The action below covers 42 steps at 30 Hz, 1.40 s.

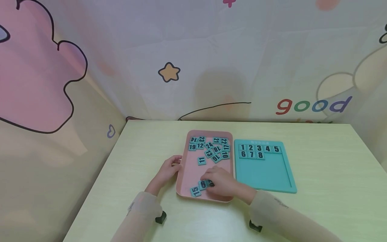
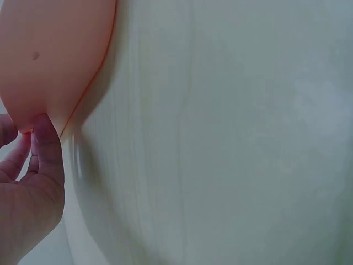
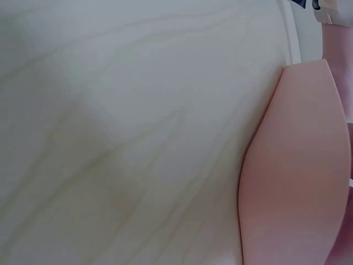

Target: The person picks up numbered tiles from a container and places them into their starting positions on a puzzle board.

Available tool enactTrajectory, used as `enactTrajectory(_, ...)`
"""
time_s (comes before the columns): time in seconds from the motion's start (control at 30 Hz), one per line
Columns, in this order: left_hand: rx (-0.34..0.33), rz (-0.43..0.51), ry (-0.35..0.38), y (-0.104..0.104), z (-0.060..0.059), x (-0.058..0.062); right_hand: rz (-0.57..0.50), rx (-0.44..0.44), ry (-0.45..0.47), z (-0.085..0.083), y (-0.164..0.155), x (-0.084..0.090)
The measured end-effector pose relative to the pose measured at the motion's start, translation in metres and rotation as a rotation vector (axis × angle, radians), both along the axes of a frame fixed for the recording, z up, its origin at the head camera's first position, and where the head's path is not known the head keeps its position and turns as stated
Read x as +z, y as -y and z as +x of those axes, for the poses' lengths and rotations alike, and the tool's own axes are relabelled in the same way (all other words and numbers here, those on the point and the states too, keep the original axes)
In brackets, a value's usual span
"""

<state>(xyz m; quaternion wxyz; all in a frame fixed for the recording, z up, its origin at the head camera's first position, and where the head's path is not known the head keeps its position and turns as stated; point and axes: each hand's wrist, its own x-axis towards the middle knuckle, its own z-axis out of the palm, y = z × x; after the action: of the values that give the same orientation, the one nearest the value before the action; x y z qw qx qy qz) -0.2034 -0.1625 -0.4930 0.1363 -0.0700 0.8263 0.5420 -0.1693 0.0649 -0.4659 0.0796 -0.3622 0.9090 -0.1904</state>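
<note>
A pink tray (image 1: 193, 173) lies on the table with loose teal number tiles (image 1: 208, 145) in it, mostly toward its far end. My left hand (image 1: 165, 173) pinches the tray's left rim; in the left wrist view its thumb (image 2: 47, 146) presses on the outer wall. Over the near part of the tray, my right hand (image 1: 221, 181) has its fingers bent down at a tile marked 9 or 6 (image 1: 203, 185) and another half-covered tile (image 1: 210, 183). Whether it pinches either is hidden. Beside them lies tile 15 (image 1: 195, 191).
Right of the tray, almost against it, lies a teal board (image 1: 260, 173). Tiles 1 to 5 fill its top row, and 6, 7 and 8 (image 1: 260, 155) stand below. The pale table (image 1: 326, 181) meets a printed cloth wall (image 1: 187, 94) at the back.
</note>
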Motion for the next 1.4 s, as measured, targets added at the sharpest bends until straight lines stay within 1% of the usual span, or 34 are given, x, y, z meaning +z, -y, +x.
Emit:
enactTrajectory(0.13,-0.001,0.003,-0.001,0.0,0.0,0.0,0.021,0.012,0.042,0.002,0.007,-0.001)
enactTrajectory(0.23,0.001,0.007,0.006,0.0,0.0,0.0,0.041,0.026,0.051,0.002,0.011,-0.005)
enactTrajectory(0.4,0.001,0.006,0.015,-0.001,0.0,0.0,0.062,0.038,0.048,0.002,0.015,-0.009)
enactTrajectory(0.57,-0.001,0.007,0.008,0.0,0.0,0.0,0.066,0.022,0.044,0.001,0.019,-0.009)
enactTrajectory(0.73,-0.01,0.0,-0.013,0.001,0.0,-0.001,0.076,-0.025,0.012,-0.002,0.021,-0.011)
enactTrajectory(0.97,-0.001,0.011,0.007,0.0,0.0,0.0,0.095,-0.128,0.002,-0.009,0.024,-0.015)
enactTrajectory(1.1,-0.005,0.018,0.01,0.0,0.001,0.001,0.103,-0.157,0.032,-0.014,0.024,-0.014)
enactTrajectory(1.27,-0.01,0.023,0.009,0.0,0.001,0.0,0.098,-0.199,0.093,-0.018,0.024,-0.013)
enactTrajectory(1.4,-0.011,0.023,-0.004,0.0,0.001,0.0,0.07,-0.252,0.149,-0.019,0.024,-0.013)
